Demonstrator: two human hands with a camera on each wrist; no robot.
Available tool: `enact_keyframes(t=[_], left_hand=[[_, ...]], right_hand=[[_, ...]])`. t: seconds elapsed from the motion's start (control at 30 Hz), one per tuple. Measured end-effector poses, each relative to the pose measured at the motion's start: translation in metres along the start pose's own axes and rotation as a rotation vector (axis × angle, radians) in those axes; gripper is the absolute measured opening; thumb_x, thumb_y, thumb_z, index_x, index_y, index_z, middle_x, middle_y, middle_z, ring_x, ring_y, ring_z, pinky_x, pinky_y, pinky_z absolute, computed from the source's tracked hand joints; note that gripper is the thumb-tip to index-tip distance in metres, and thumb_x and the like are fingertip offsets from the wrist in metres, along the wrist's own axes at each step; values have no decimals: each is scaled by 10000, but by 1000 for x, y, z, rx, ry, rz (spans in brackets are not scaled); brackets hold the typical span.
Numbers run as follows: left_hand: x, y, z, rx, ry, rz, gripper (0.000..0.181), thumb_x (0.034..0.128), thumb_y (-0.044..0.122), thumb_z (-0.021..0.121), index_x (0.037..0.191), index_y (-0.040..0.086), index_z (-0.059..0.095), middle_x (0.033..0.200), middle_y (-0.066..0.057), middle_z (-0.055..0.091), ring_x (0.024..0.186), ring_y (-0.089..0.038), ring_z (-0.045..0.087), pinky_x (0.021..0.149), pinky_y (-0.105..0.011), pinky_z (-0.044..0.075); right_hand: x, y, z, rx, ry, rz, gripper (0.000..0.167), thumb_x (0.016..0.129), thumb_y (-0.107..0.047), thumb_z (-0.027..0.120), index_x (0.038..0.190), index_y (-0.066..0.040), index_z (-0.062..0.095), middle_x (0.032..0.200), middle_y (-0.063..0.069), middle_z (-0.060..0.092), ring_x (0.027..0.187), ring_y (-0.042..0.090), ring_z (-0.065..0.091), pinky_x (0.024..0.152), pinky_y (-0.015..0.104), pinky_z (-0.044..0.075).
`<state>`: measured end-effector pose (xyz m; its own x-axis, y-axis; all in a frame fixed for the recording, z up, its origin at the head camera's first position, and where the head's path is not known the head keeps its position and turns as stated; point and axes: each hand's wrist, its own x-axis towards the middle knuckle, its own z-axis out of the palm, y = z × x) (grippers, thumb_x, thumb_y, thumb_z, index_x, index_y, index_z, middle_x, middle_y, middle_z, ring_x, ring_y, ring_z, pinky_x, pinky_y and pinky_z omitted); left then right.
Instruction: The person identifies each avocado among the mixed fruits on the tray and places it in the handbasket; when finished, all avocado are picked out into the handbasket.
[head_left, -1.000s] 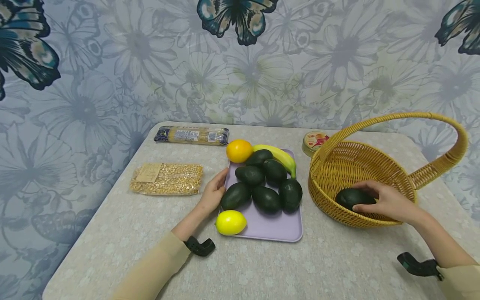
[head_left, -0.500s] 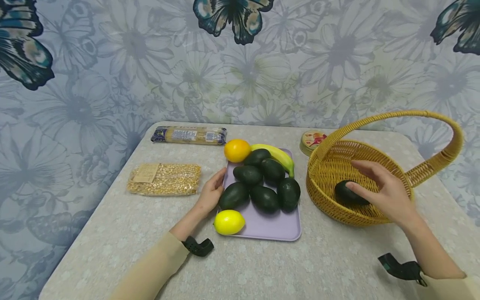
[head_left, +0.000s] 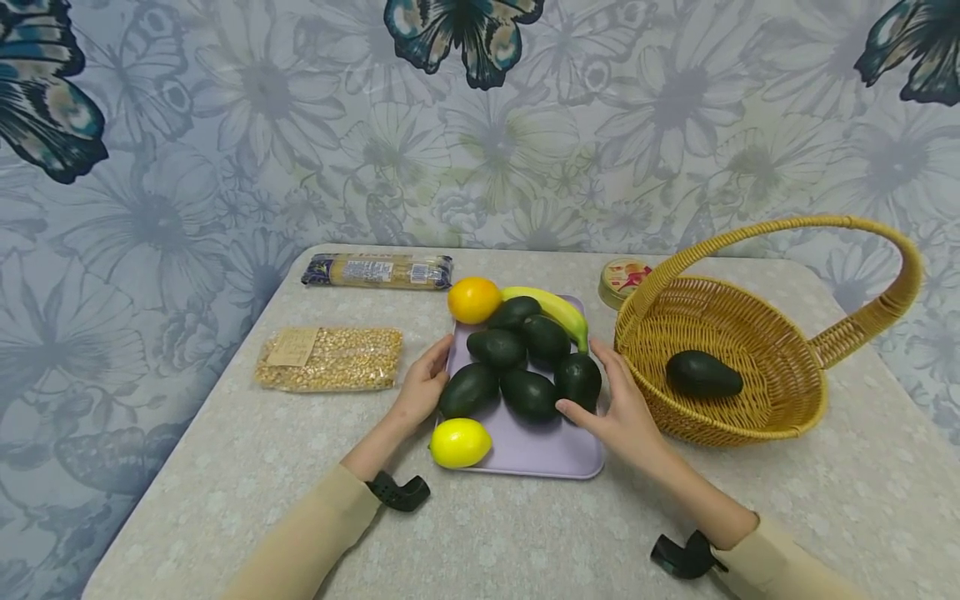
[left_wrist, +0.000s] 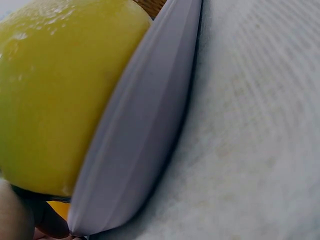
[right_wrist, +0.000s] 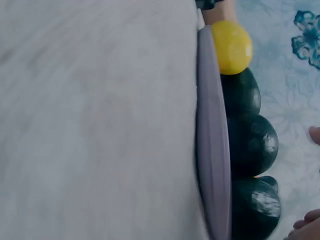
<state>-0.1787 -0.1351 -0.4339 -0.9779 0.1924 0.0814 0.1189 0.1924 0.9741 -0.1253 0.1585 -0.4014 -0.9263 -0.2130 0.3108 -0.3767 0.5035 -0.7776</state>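
A lilac tray (head_left: 517,454) bears several dark green avocados (head_left: 528,396), a lemon (head_left: 461,442), an orange (head_left: 474,300) and a banana (head_left: 557,313). My left hand (head_left: 422,390) holds the tray's left edge. In the left wrist view the lemon (left_wrist: 55,95) and the tray wall (left_wrist: 132,135) hide most of that hand. My right hand (head_left: 618,404) is at the tray's right side, thumb and fingers spread about the rightmost avocado (head_left: 579,379); I cannot tell whether they touch it. A single avocado (head_left: 701,374) lies in the wicker basket (head_left: 780,333).
The basket's tall handle arches up on the right. Behind the basket stands a round tin (head_left: 621,279). On the left lie a bag of yellow grains (head_left: 337,358) and a long pasta-like packet (head_left: 378,270). A patterned wall (head_left: 480,167) borders the table's far side.
My right hand has let go of the avocado in the basket and moved left to the tray's right side. My left hand stays at the tray's left edge.
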Motion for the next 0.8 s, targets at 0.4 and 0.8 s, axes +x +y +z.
enact_keyframes(t=[0.4,0.8], left_hand=[[-3,9,-1,5,-11,-29,545,888,-166,334,1426,-108,269,1487,-254,258,1375,-321,240,1118,-393,213],[1,-1,-1,-9,-4,-29,552,889,-162,335,1433,-92,273,1492,-241,259,1377,-316,239,1119,-393,209]], right_hand=[[6,30,22,69,15,102,826,843,-330,704,1470,-32,255,1481,158,280,1363,305,252,1082,531,235],[6,37,26,79,54,101,703,843,-247,714,1414,-34,364,1413,145,391,1305,316,352,1035,513,321]])
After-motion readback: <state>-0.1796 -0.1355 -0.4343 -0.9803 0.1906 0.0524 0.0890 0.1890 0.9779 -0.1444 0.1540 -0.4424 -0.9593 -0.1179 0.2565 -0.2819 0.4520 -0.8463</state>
